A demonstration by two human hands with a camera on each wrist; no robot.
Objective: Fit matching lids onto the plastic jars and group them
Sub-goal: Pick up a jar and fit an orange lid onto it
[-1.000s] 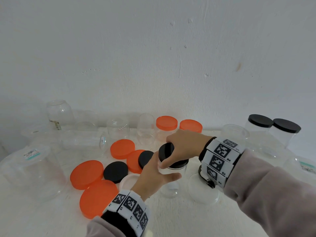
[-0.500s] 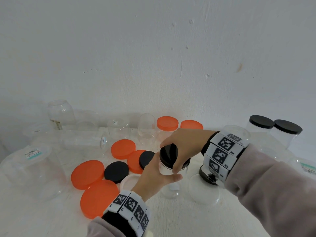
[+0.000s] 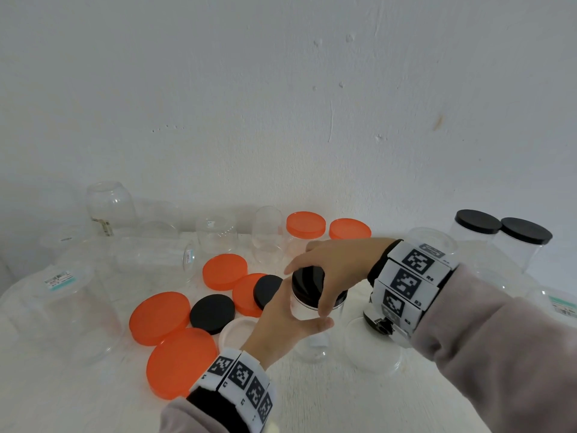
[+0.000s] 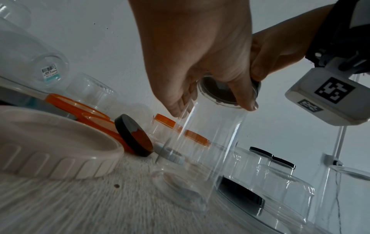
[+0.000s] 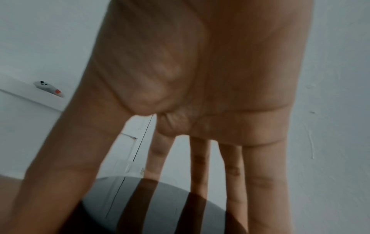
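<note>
A clear plastic jar [image 3: 307,312] stands upright on the white table [image 3: 312,401] at the centre. My left hand [image 3: 290,317] grips its upper wall, thumb in front and fingers behind. A black lid [image 3: 307,285] sits on the jar's mouth, and my right hand [image 3: 324,276] grips it from above with thumb and fingers around the rim. In the left wrist view the jar [image 4: 210,150] shows the lid [image 4: 218,93] through its wall. The right wrist view looks down my fingers [image 5: 260,182] onto the lid [image 5: 140,197].
Loose orange lids [image 3: 159,317], black lids [image 3: 212,312] and a white lid [image 3: 235,334] lie left of the jar. A clear lid [image 3: 371,351] lies at its right. Open clear jars [image 3: 56,310] crowd the left and back. Two black-lidded jars [image 3: 477,226] and two orange-lidded jars [image 3: 306,226] stand by the wall.
My right hand has turned on the black lid, its wrist rising and the thumb coming round to the front. The left hand keeps the jar in place.
</note>
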